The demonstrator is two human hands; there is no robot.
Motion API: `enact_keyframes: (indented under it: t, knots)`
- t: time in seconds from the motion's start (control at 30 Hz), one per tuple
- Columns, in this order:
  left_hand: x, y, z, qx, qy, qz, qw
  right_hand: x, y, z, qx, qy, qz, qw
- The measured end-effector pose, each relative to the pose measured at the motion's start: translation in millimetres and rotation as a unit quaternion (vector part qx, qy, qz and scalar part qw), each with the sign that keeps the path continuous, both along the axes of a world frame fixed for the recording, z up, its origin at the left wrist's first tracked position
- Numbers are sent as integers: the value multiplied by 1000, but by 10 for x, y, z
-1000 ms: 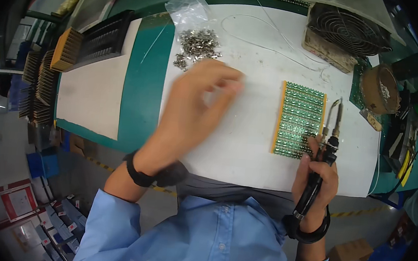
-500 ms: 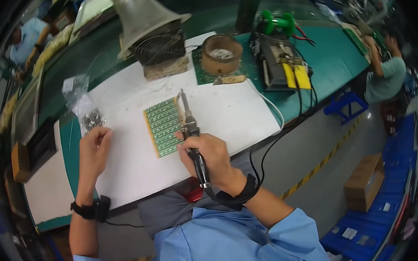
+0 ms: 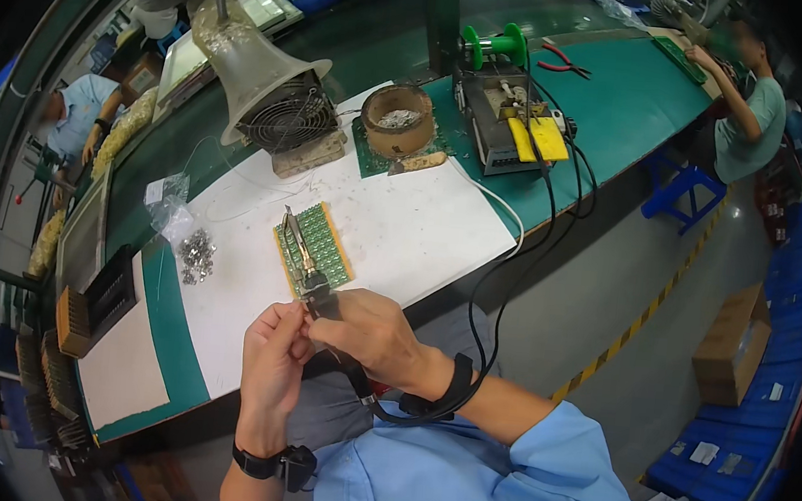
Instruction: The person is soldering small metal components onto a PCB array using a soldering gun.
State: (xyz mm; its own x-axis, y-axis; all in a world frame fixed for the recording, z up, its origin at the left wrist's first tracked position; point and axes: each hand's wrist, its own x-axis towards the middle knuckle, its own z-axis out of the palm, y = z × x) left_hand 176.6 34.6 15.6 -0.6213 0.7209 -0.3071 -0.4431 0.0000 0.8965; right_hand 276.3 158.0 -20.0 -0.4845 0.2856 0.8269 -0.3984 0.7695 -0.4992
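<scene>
My right hand is wrapped round the handle of a soldering iron, whose metal tip points away from me over a green circuit-board panel. The panel has rows of small pads and tan edges, and it lies on a white sheet. Close against the right hand, my left hand is pinched near the lower part of the iron; what its fingertips hold, if anything, is hidden. Left of the panel sits a heap of small metal parts, beside a clear plastic bag.
Behind the panel stand a fan under a fume hood and a round brown pot. A soldering station with yellow sponges is at back right, near red pliers. Black cables hang over the table's right edge. Other people sit nearby.
My left hand has moved from beside the metal parts rightward to meet my right hand. The iron has been drawn nearer me and left. My view has shifted slightly.
</scene>
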Motion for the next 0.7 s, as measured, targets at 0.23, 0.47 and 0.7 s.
enact_keyframes:
  t: [0.23, 0.47, 0.7]
  knots:
    - [211, -47, -165, -12, 163, 107, 981, 35, -68, -13, -77, -24, 5, 997]
    - [0, -234, -183, 55, 149, 32, 987, -124, -285, -59, -201, -22, 11, 979]
    - [-263, -314, -64, -20, 250, -42, 967, -234, -256, -40, -176, -38, 33, 983]
